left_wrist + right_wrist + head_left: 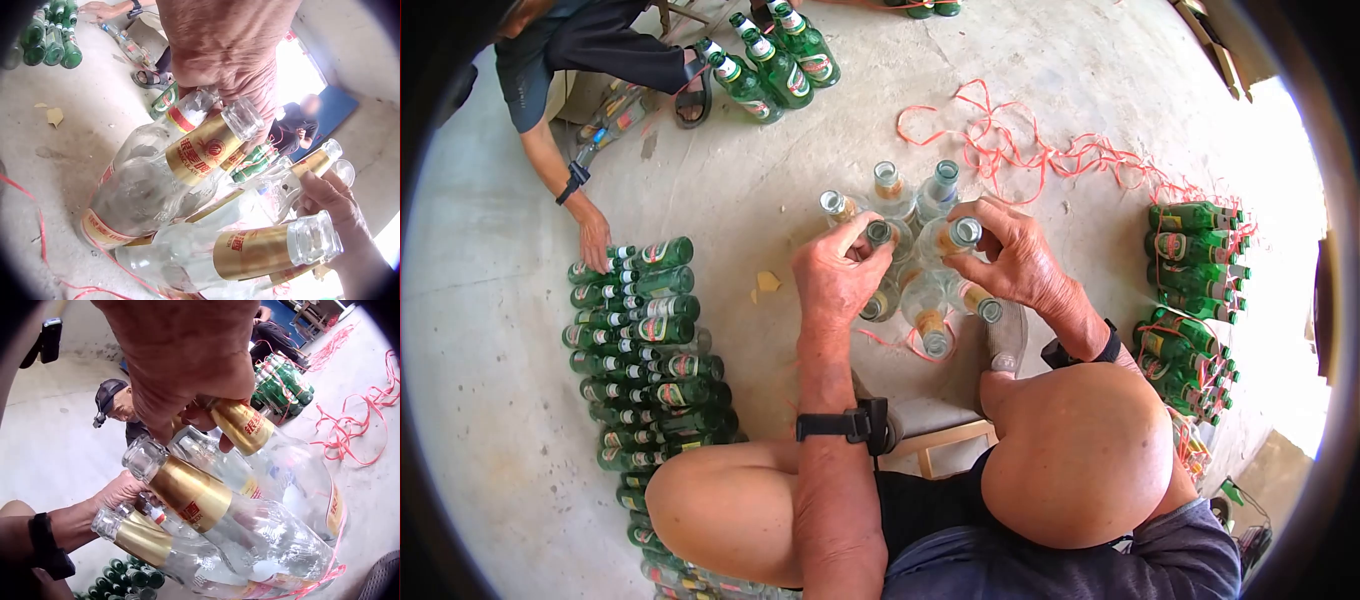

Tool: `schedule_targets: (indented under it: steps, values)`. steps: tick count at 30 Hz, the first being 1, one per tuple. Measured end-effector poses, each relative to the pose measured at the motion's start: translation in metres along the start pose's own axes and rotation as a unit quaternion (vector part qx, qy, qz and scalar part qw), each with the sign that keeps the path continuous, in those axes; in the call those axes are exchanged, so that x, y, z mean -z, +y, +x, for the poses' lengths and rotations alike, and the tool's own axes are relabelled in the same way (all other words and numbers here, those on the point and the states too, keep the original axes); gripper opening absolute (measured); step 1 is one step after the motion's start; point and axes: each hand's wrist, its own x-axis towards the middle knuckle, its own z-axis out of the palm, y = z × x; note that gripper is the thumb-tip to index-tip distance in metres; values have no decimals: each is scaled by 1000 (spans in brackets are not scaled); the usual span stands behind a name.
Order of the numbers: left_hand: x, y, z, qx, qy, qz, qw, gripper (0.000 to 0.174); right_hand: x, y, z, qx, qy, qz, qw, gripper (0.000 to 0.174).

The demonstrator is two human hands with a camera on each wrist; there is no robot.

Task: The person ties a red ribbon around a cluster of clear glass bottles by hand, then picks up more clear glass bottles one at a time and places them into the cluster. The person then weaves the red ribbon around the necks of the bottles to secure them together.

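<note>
Several clear glass bottles with gold neck labels stand close together on the floor between the feet; one is the bottle [925, 305] nearest the body. My left hand [840, 268] pinches a bottle neck [879, 234] on the cluster's left side. On the right side, the thumb and fingers of my right hand [1018, 262] curl round another neck [960, 236]. In the right wrist view, a gold-labelled neck [247, 428] is in the right hand [181, 362], and pink string [325, 575] runs round the lower bottles. The left hand [228, 56] partly hides the necks behind it.
Green bottles [665, 330] lie stacked at the left, with another person's hand [594, 240] on them. More green bottles [780, 70] stand at the top. Tangled pink string [1050, 155] lies beyond the cluster, and string-tied green bundles [1195, 260] are at the right.
</note>
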Motion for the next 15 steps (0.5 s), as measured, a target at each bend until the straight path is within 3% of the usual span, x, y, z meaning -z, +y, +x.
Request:
schedule_targets:
  steps: [10, 15]
  values:
    - [5, 10, 0, 27, -14, 10, 999, 35, -3, -3, -3, 30, -32, -17, 999, 34]
    - [16, 17, -1, -64, 5, 37, 997, 53, -5, 1, 4, 41, -29, -11, 999, 36]
